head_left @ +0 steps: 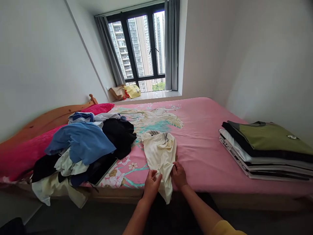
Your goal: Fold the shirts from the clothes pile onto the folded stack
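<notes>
A cream shirt (160,151) with dark stripes at its collar lies crumpled on the pink bedsheet (198,143), its lower end hanging over the bed's near edge. My left hand (152,182) grips the fabric at the lower left of the shirt. My right hand (179,174) pinches the shirt's lower right edge. Both hands are close together at the front of the bed.
A heap of unfolded clothes (83,147), blue, black and white, lies to the left by red pillows (22,150). A stack of folded shirts (266,150), olive one on top, sits at the right. Bags (126,92) rest on the window ledge.
</notes>
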The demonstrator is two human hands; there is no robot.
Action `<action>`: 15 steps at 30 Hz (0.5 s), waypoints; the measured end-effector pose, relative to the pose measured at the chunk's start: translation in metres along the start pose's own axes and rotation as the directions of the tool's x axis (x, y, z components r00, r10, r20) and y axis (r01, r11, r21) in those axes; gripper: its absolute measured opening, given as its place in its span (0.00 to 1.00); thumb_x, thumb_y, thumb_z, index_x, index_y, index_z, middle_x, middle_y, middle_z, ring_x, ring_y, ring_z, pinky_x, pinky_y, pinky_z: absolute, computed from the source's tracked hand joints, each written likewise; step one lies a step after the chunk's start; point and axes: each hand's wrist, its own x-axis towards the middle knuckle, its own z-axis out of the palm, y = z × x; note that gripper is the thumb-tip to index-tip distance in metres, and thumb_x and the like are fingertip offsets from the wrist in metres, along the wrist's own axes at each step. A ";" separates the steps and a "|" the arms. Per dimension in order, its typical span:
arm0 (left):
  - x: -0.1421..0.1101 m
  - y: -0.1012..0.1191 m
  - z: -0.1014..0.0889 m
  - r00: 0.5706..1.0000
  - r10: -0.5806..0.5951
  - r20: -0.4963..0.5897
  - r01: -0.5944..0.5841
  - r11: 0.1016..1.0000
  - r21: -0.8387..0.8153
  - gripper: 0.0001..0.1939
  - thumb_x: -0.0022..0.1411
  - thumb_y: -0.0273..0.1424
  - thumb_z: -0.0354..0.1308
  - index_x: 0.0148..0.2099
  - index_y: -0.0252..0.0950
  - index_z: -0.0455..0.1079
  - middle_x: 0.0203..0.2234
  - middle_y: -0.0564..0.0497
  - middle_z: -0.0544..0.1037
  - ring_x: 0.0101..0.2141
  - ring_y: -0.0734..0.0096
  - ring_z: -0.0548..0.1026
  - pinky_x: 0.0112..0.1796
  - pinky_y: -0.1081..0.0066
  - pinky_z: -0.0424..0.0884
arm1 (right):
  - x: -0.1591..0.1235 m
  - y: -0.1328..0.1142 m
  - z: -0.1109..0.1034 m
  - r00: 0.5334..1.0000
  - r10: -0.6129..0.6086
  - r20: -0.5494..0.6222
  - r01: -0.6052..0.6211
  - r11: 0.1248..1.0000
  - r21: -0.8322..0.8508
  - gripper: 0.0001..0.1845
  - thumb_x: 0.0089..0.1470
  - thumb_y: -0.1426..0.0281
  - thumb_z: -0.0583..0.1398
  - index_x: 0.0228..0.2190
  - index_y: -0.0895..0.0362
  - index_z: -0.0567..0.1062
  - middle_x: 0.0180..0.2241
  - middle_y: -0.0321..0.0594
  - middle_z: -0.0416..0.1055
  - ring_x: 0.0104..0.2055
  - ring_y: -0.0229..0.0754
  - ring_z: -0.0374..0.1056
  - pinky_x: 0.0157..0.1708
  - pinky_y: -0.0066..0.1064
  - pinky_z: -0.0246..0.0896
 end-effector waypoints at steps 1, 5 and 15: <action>-0.013 -0.001 0.003 1.000 0.028 0.003 -0.028 0.999 0.021 0.24 0.52 0.42 0.56 0.49 0.36 0.64 0.44 0.44 0.73 0.46 0.60 0.71 0.48 0.64 0.66 | -0.009 -0.003 -0.002 0.999 0.031 0.007 -0.031 0.998 0.061 0.14 0.56 0.63 0.48 0.29 0.56 0.70 0.30 0.39 0.70 0.34 0.42 0.64 0.36 0.32 0.60; -0.060 -0.008 0.023 0.993 0.107 0.054 -0.115 0.979 0.171 0.38 0.43 0.35 0.63 0.58 0.36 0.58 0.57 0.42 0.62 0.58 0.56 0.58 0.57 0.59 0.55 | -0.065 -0.012 -0.014 0.987 0.116 0.110 -0.145 0.939 0.312 0.16 0.56 0.59 0.49 0.31 0.57 0.69 0.28 0.37 0.69 0.32 0.40 0.63 0.34 0.30 0.60; -0.138 0.057 -0.002 0.947 0.115 0.301 -0.065 0.983 -0.171 0.14 0.60 0.39 0.49 0.38 0.36 0.70 0.34 0.48 0.76 0.38 0.64 0.72 0.42 0.67 0.67 | -0.169 -0.047 -0.108 0.938 0.342 0.049 -0.323 0.817 0.478 0.18 0.50 0.54 0.57 0.32 0.57 0.69 0.22 0.32 0.62 0.24 0.35 0.55 0.23 0.25 0.54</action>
